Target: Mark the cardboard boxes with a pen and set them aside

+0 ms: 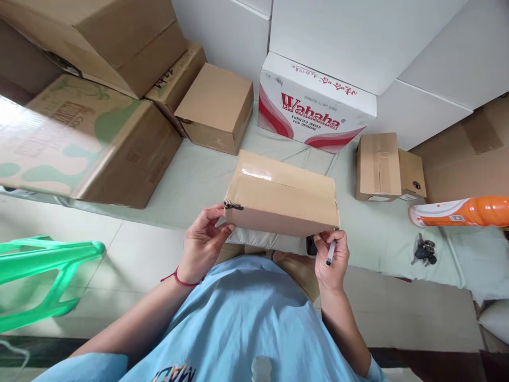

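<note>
A brown cardboard box (pixel 278 199) with clear tape along its top is right in front of me, at the near edge of the cloth-covered surface. My left hand (pixel 207 233) grips its near left corner, thumb and fingers closed on the cardboard, beside a black mark (pixel 234 205). At the near right corner, my right hand (pixel 333 254) pinches the box's lower edge. A pen (pixel 331 252) with a dark tip is tucked in that same hand, pointing down toward me. The underside of the box is hidden.
Behind stand a white Wahaha carton (pixel 314 106) and a plain brown box (pixel 217 106). Large cartons (pixel 87 143) are stacked at left. Small boxes (pixel 377 167), an orange bottle (pixel 461 211) and keys (pixel 424 250) lie at right. A green stool (pixel 51 260) stands on the floor.
</note>
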Demonstrator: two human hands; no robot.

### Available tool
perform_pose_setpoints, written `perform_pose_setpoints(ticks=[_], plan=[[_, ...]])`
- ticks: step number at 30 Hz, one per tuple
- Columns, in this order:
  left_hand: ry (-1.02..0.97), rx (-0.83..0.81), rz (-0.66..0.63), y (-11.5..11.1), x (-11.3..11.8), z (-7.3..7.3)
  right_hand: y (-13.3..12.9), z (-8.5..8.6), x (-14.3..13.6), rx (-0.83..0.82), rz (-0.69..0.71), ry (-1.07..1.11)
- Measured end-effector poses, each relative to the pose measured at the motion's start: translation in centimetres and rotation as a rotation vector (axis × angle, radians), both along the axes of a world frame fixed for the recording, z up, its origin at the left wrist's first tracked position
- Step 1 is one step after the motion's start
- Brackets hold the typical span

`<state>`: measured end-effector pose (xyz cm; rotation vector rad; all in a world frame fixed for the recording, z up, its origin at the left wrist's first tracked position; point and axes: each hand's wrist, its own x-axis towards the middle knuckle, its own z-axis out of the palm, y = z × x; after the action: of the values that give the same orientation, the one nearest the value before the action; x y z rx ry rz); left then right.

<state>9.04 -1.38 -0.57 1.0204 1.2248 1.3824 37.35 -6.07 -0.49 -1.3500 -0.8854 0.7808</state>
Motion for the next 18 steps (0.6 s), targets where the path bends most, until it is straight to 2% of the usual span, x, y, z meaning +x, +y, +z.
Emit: perform_pose_setpoints(ticks=[2, 6, 8, 10, 12, 15, 18], plan=[[0.079, 0.063, -0.001, -0.3, 0.0, 0.4, -0.3, -0.3, 0.2, -0.025, -0.039, 0.053], [0.281, 0.291, -0.027, -1.1, 0.4, 1.9, -0.8, -0.2, 0.2, -0.080, -0.052, 0.116], [0.308, 0.332, -0.034, -1.2, 0.8, 2.6, -1.0, -0.1, 0.3, -0.108, -0.046, 0.122], [0.245, 0.269, -0.025, -1.0, 1.2, 2.9, -1.1, 0.1, 0.4, -0.084, -0.062, 0.108], [0.139, 0.164, -0.011, -0.4, 1.3, 2.6, -1.1, 0.3, 0.4, -0.022, -0.088, 0.079], [-0.031, 0.031, 0.026, 0.9, 0.7, 1.1, -1.6, 1.3, 0.2, 0.055, -0.054, -0.030], [-0.213, -0.125, 0.030, 1.9, -0.3, -0.7, -2.2, 3.0, -0.4, 0.150, 0.103, -0.255]])
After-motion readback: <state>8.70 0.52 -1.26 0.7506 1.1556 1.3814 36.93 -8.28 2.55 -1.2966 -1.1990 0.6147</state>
